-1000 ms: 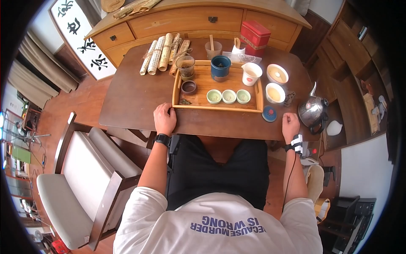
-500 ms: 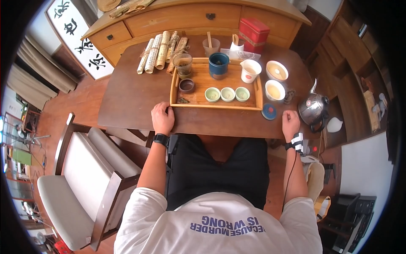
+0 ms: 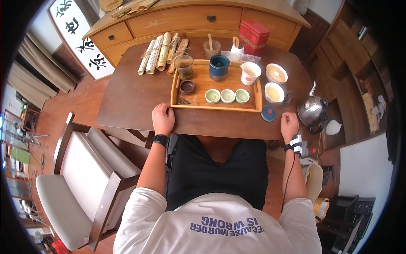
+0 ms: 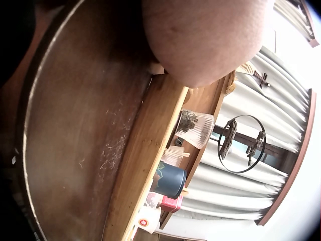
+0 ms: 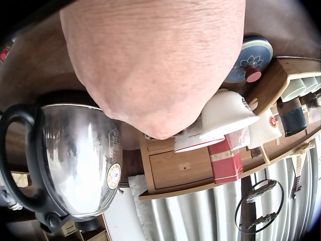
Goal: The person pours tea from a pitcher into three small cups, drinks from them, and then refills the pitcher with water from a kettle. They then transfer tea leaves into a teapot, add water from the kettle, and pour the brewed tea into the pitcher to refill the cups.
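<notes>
My left hand (image 3: 163, 119) rests on the table at the front left corner of the wooden tray (image 3: 215, 108), holding nothing. On the right my other hand (image 3: 289, 125) lies on the table with loosely curled fingers, also holding nothing. It sits between a blue lid (image 3: 268, 113) and a steel kettle (image 3: 311, 111). Several small green cups, among them one at the left (image 3: 212, 96), stand in a row on the tray. Behind them are a blue cup (image 3: 219, 67), a white pitcher (image 3: 251, 73) and a ribbed glass (image 3: 184, 66). In both wrist views the hand's back hides its fingers.
Two white bowls, the nearer one (image 3: 274, 92) holding pale liquid, stand right of the tray. A small dark bowl (image 3: 187, 87) sits on its left side. Rolled scrolls (image 3: 162, 53) and a red tin (image 3: 253, 36) lie toward the back. An armchair (image 3: 91, 169) stands at the left.
The head view shifts slightly. Both hands stay where they were on the table, and nothing on the tray has moved.
</notes>
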The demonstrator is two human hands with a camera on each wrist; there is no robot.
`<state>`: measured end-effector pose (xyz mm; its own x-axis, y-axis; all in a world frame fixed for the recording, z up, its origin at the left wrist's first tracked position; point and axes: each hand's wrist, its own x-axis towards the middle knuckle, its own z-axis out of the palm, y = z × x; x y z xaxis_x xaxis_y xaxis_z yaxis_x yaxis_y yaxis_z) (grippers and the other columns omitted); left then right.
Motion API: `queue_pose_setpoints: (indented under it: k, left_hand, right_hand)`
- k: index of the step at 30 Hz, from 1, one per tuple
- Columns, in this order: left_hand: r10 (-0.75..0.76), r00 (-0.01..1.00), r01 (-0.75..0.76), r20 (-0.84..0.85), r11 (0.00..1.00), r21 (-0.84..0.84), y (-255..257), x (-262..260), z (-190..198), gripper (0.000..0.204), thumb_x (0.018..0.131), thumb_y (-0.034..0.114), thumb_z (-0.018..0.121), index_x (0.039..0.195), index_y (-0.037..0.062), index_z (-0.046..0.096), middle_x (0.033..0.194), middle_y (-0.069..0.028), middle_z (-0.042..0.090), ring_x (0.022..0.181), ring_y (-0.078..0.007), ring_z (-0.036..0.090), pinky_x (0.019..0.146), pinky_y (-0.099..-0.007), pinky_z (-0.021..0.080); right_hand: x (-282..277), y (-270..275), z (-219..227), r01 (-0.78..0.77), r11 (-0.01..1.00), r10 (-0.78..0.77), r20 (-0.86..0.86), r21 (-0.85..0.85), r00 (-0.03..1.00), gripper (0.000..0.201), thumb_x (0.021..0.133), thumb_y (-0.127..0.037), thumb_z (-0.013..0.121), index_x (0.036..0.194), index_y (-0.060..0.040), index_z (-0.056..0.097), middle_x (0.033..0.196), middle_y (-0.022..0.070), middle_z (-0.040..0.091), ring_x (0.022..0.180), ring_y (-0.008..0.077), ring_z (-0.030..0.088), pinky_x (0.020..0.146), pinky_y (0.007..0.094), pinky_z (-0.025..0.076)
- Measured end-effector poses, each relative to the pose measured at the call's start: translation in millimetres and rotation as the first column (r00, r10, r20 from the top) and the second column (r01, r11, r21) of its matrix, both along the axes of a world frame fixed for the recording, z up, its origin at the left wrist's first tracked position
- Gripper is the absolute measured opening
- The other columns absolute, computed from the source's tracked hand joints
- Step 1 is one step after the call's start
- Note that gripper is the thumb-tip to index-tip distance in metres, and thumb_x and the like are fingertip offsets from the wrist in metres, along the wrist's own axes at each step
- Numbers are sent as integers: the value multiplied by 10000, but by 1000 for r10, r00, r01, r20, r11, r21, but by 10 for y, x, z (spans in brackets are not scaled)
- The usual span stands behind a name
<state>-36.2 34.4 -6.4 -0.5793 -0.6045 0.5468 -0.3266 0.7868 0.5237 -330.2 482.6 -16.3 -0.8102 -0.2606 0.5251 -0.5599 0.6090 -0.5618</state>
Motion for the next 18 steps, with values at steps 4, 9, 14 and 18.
queue_pose_setpoints:
  k: [4,9,14,18]
  left_hand:
    - [5,1000,-5,3,1000,-7,2,4,-10,114,888,82,681,974,12,709,1060,-179,743,1088,-384,668,987,-472,495]
    - [5,1000,-5,11,1000,4,-4,4,-13,121,891,85,681,985,15,712,1071,-179,743,1101,-382,664,994,-471,490]
    - [0,1000,0,11,1000,12,-15,5,-27,118,892,84,679,984,17,713,1076,-178,743,1103,-381,664,993,-471,490]
    - [3,1000,-3,8,1000,8,-13,2,-27,111,891,82,678,974,16,711,1076,-178,743,1101,-381,664,988,-472,492]
  right_hand:
    - [2,-2,0,-1,1000,1,8,-2,1000,88,916,-98,704,902,-12,717,877,133,671,752,297,658,707,400,530]
    - [-11,5,-11,-5,1000,5,8,-1,1000,83,914,-93,705,905,-12,718,882,132,674,756,296,660,710,398,532]
    - [-2,3,-1,1,1000,-1,12,7,1000,79,912,-91,706,905,-13,718,880,132,674,755,294,661,710,398,534]
    - [-4,2,-2,3,1000,-3,2,7,1000,69,911,-84,706,904,-16,718,875,130,671,750,293,658,704,395,531]
